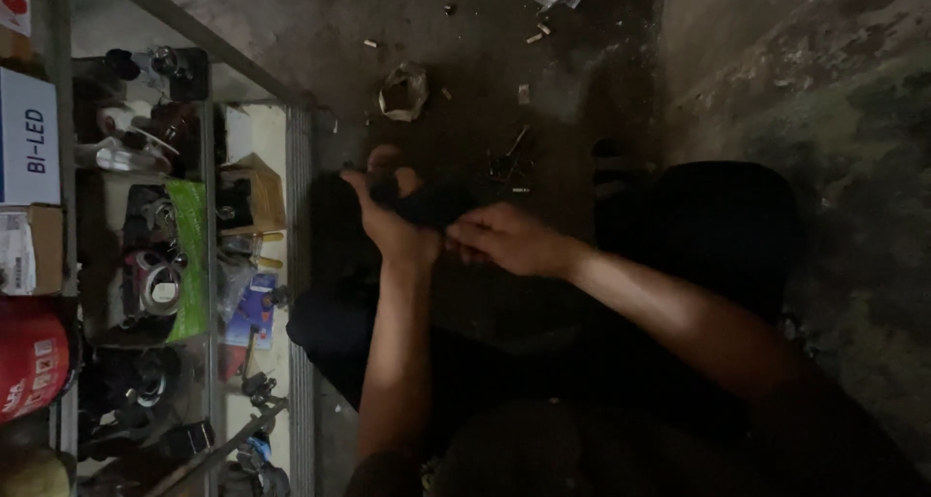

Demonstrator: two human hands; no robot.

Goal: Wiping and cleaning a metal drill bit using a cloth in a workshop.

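Observation:
Both of my hands meet over my lap in dim light. My left hand [388,216] wraps around a small dark object [432,204] whose shape I cannot make out. My right hand [509,240] comes in from the right and its fingers pinch the same dark object at its near end. Both forearms reach up from the bottom of the view. My dark trousers lie below the hands.
A glass and metal display case [208,255] stands at the left, packed with boxes, small parts and a green packet [189,255]. The stained concrete floor [485,61] carries a crumpled wrapper [402,92], cigarette butts and small scraps. A rough wall or step lies at the right.

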